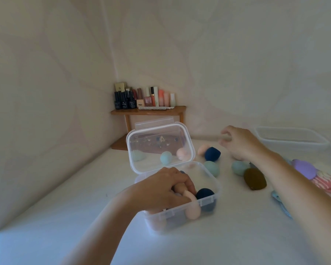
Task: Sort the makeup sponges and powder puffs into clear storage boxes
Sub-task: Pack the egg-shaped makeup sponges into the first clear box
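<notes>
A clear storage box point(216, 190) with its hinged lid point(159, 146) standing open sits in front of me. My left hand point(161, 190) is inside it, fingers curled round a pale pink sponge point(192, 209); a navy sponge point(204, 193) lies beside it in the box. My right hand point(239, 142) hovers over the loose sponges on the table, fingers loosely curled and holding nothing. Below and left of it lie a navy sponge point(212, 153), a pink sponge point(203, 149), two teal sponges point(211, 168) point(239, 167) and an olive-brown puff point(254, 178).
A second clear box point(290, 138) stands at the far right. A lilac puff point(304, 169), a pink striped item point(325, 183) and a blue item point(279, 199) lie by my right forearm. A wooden corner shelf point(147, 111) with cosmetics bottles is behind the box.
</notes>
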Demonstrator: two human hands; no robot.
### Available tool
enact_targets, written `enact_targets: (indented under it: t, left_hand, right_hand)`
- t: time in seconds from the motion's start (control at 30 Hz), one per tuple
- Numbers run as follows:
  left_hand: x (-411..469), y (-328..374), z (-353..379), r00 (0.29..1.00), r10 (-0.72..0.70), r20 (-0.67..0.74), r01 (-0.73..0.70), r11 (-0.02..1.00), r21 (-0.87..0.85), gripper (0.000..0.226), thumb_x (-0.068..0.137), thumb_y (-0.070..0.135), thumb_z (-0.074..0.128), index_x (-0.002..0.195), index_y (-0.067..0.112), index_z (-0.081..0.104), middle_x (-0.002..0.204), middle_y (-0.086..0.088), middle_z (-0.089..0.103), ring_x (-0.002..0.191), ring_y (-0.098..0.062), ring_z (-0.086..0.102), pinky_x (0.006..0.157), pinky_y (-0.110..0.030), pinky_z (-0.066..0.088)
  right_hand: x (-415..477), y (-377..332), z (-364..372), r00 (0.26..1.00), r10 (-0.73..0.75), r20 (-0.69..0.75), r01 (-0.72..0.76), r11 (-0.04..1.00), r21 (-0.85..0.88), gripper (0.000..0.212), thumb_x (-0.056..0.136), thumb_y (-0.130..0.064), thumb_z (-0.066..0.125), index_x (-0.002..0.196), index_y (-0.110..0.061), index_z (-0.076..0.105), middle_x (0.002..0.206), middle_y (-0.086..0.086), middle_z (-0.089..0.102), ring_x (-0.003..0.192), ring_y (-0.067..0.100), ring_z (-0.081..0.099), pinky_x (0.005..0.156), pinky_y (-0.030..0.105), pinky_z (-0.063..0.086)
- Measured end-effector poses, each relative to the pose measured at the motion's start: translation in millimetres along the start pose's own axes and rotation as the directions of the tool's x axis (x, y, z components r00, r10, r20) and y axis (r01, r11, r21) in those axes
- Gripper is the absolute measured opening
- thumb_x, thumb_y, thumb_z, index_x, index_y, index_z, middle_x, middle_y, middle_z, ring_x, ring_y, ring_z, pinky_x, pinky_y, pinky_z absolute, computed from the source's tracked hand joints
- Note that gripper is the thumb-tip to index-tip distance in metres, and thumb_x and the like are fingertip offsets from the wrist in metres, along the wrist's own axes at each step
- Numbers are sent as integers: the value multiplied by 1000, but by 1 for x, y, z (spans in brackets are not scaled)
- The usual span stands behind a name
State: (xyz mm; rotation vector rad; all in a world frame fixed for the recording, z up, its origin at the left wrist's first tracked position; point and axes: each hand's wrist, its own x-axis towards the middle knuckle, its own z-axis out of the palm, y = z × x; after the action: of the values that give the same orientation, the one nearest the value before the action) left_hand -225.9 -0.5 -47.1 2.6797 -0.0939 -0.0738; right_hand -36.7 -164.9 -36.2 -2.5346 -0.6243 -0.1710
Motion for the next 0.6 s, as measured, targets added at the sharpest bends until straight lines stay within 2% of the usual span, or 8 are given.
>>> enact_targets:
  t: [0.1, 0.2, 0.27, 0.33, 0.43, 0.5, 0.6]
  left_hand:
    - [0, 0, 0, 1000, -3, -5, 3, 1000, 0, 21, 85, 27, 60, 105, 32, 64, 110, 13, 55, 98, -4, 50, 71, 2, 34]
    - [0, 0, 0, 1000, -11, 1, 11, 1000, -6, 21, 85, 26, 60, 105, 32, 64, 110, 13, 55, 98, -5, 50, 71, -1, 36]
    - [0, 1, 0, 1000, -11, 7, 11, 1000, -8, 21, 86, 27, 60, 106, 32, 64, 110, 13, 55, 98, -4, 50, 72, -1, 36]
    - [0, 1, -1, 1000, -13, 15, 14, 1000, -12, 21, 86, 28, 60, 107, 32, 63, 111, 14, 54, 99, -4, 49, 70, -2, 37]
    - [0, 1, -1, 1000, -12, 16, 12, 1000, -13, 21, 87, 29, 60, 107, 33, 63, 111, 14, 53, 99, -4, 48, 69, -1, 36]
    - [-1, 0, 0, 1000, -10, 19, 11, 1000, -13, 21, 86, 29, 60, 106, 34, 62, 111, 15, 52, 100, -4, 47, 71, -1, 36]
    - [0, -2, 1, 1000, -13, 16, 13, 1000, -6, 20, 86, 30, 60, 105, 36, 62, 112, 14, 52, 101, -5, 46, 76, -6, 35]
  right_hand:
    - [16, 19, 23, 994, 105, 36, -98, 981, -164, 47, 95, -27, 51, 139, -13, 41, 132, 13, 53, 118, 30, 51, 90, 35, 43]
    - [22, 27, 35, 979, 196, 45, -179, 949, -258, 38, 95, -19, 52, 132, -9, 49, 129, 13, 55, 116, 29, 54, 92, 34, 46]
    - [25, 29, 34, 970, 243, 9, -229, 924, -305, 32, 92, -4, 50, 124, -5, 53, 117, 14, 58, 106, 29, 57, 82, 32, 47]
    - [28, 31, 30, 970, 244, -5, -230, 905, -358, 27, 89, 2, 48, 115, -2, 56, 100, 14, 56, 90, 28, 54, 71, 30, 44]
    - [26, 27, 28, 965, 255, 57, -201, 864, -462, 21, 92, -5, 47, 108, -4, 60, 98, 10, 55, 90, 24, 53, 74, 28, 43]
    - [23, 29, 29, 968, 248, 37, -211, 885, -414, 22, 91, -6, 47, 110, -5, 59, 97, 11, 54, 90, 25, 52, 72, 28, 40]
    - [20, 27, 14, 988, 141, -63, -149, 980, -133, 29, 86, -6, 56, 115, -6, 57, 110, 16, 58, 100, 32, 55, 71, 32, 42]
